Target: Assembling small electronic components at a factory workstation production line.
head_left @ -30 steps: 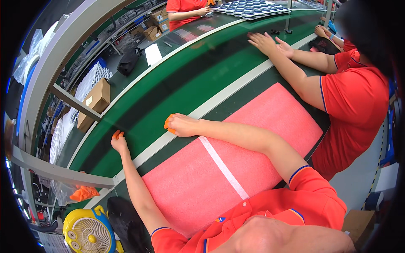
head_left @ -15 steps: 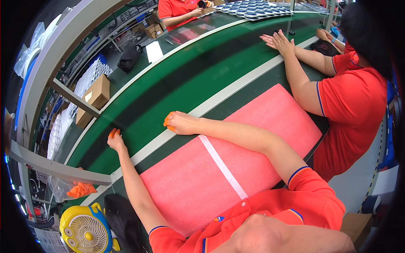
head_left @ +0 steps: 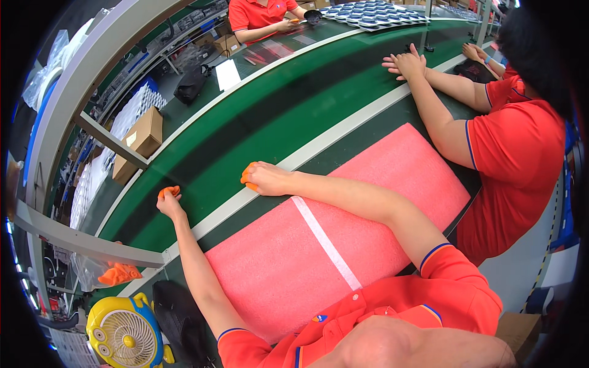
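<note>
My left hand [head_left: 170, 202] is over the green conveyor belt [head_left: 264, 129], its fingers drawn together. Orange finger cots [head_left: 169, 191] cover its fingertips. My right hand [head_left: 270, 178] is curled closed at the belt's pale near rail [head_left: 325, 142], with orange finger cots [head_left: 248, 176] on its fingers too. Whatever either hand may hold is hidden. Under my right forearm lies a pink foam sheet [head_left: 392, 178] with a white strip [head_left: 325, 242] across it.
A yellow and blue fan [head_left: 127, 331] and a black bag [head_left: 178, 319] are at lower left, near a clear bag of orange finger cots [head_left: 116, 273]. A red-shirted co-worker [head_left: 509, 172] sits at right. Beyond the belt are a cardboard box [head_left: 144, 135] and trays [head_left: 374, 13].
The fingers of my left hand have turned and curled inward a little. My right hand stays almost in place. The co-worker's hands at right have shifted and pressed together differently.
</note>
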### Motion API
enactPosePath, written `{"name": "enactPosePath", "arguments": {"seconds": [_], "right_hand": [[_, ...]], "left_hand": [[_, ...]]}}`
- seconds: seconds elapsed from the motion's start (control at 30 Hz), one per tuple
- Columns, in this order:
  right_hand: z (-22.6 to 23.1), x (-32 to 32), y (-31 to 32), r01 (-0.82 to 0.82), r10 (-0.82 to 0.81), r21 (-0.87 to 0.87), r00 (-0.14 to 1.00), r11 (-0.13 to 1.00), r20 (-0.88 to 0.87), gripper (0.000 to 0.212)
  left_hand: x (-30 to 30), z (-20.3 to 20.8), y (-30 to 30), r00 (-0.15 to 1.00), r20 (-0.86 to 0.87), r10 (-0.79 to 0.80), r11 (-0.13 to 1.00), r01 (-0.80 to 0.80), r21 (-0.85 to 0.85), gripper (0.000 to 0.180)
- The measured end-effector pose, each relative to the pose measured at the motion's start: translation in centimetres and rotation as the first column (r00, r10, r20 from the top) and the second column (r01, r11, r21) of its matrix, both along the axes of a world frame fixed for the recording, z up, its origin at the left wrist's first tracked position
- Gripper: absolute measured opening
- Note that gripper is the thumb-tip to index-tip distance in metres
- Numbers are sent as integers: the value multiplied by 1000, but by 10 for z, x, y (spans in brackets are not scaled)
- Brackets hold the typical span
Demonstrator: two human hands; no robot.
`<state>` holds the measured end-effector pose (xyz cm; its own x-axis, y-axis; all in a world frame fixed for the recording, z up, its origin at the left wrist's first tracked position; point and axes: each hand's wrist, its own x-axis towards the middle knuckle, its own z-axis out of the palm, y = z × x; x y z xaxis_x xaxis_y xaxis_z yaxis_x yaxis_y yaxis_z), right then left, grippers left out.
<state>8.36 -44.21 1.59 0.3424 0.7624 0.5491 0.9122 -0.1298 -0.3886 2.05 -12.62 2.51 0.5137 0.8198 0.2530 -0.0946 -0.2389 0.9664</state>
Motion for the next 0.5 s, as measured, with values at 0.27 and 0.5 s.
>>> {"name": "enactPosePath", "arguments": {"seconds": [0.27,0.5], "right_hand": [[5,0,-3,9,-10,-96,1000,995,-8,18],[4,-1,-2,-6,5,-91,1000,996,-8,18]], "left_hand": [[4,-2,-4,992,95,79,987,-91,131,24],[-2,4,-5,991,67,113,988,-119,95,27]]}}
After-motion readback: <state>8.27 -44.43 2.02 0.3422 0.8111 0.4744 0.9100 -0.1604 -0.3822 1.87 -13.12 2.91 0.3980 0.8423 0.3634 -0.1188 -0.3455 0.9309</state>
